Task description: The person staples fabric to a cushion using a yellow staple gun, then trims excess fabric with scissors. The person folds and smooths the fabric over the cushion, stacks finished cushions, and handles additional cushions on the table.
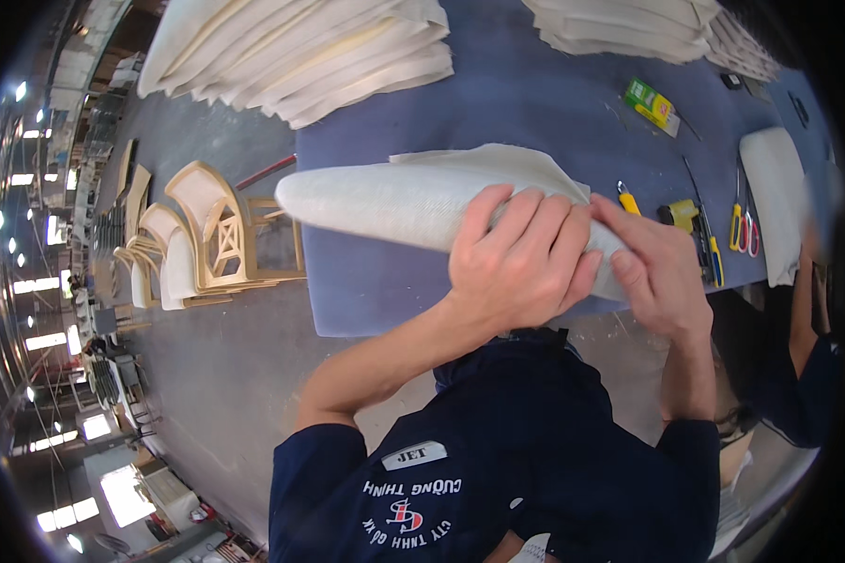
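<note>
A long padded panel covered in white woven fabric (376,197), like a chair cushion, is held on edge above the blue-topped table (366,291). My left hand (516,249) wraps over its near side, fingers curled around the fabric. At the right end my right hand (655,270) pinches the fabric edge between thumb and fingers. A loose flap of the cover stands up behind the panel. What lies under my fingers is hidden.
Stacks of white fabric pieces (300,56) lie at the far side. A green-yellow box (652,107), yellow-handled tools (716,261) and red-handled scissors (749,235) are on the right. Wooden chairs (211,225) stand left. Another person's arm (804,300) and a white panel (775,202) are far right.
</note>
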